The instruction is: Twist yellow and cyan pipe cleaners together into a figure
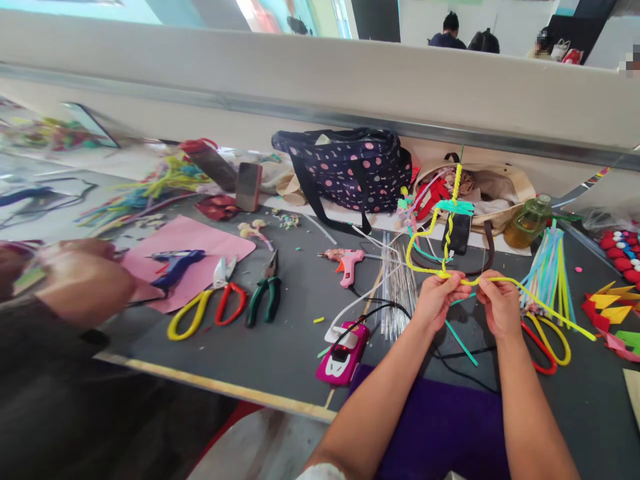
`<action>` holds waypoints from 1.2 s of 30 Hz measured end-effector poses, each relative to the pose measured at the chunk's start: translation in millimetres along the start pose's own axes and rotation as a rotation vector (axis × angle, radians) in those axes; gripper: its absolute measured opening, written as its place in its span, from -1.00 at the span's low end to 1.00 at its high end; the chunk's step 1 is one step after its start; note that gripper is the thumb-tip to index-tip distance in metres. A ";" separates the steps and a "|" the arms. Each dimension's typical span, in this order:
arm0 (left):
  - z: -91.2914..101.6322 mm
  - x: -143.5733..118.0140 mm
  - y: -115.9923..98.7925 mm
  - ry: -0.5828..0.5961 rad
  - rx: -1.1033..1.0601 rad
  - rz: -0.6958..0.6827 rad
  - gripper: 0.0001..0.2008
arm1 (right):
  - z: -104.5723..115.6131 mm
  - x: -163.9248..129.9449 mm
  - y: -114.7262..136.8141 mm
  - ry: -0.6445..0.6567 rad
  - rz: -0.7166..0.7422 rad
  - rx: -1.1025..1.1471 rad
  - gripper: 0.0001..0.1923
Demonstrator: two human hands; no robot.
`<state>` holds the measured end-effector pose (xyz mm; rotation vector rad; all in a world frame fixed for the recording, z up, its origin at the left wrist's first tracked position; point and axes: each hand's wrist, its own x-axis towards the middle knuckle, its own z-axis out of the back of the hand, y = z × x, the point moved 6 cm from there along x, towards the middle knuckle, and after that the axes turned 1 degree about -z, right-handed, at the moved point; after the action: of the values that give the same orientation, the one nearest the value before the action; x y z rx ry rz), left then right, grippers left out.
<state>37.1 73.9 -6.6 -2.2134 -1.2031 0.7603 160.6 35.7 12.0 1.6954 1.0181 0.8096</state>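
Above the dark table, my left hand (441, 299) pinches a yellow pipe cleaner (549, 308) close to where it joins a twisted yellow stem (449, 233). My right hand (499, 305) grips the same pipe cleaner a little to the right, fingers pressed together, and its loose end runs out past that hand. A yellow loop (411, 248) curves off the left side of the stem, and a teal band (455, 207) wraps its upper part. Below the hands, a teal pipe cleaner (462, 343) slants downward.
Left of my arms are a pink glue gun (349, 262), a magenta power strip (344, 353) with cables, pliers (265, 293) and scissors (207, 303). Scissors (550, 343) and bundled pipe cleaners (553, 273) lie right. Behind stand a dotted bag (350, 170) and a bottle (527, 223). A co-worker's hand (90, 277) is at far left.
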 end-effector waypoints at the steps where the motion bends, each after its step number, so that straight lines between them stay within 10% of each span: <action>1: 0.0 0.2 0.4 0.006 -0.007 0.012 -0.66 | -0.8 -0.4 0.6 0.011 -0.001 0.001 -0.82; 18: -4.0 -1.3 22.4 0.124 -0.222 0.319 -0.91 | -13.9 -8.4 11.5 0.169 0.020 0.037 -0.84; 27: -2.9 -1.5 23.8 0.184 0.155 0.262 -0.48 | 0.5 -2.0 18.6 0.020 0.147 0.104 -0.88; 30: -6.9 -4.6 14.4 0.161 0.300 0.119 -0.49 | 5.2 -0.4 20.2 -0.029 0.179 0.092 -0.85; 36: -17.1 -16.3 -28.1 0.000 0.572 -0.604 -0.72 | 1.3 -2.5 16.1 -0.015 0.204 0.052 -0.90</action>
<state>25.0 70.6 27.9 -1.2948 -1.3455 0.7242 164.9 29.9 26.7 1.8683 0.8718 0.9060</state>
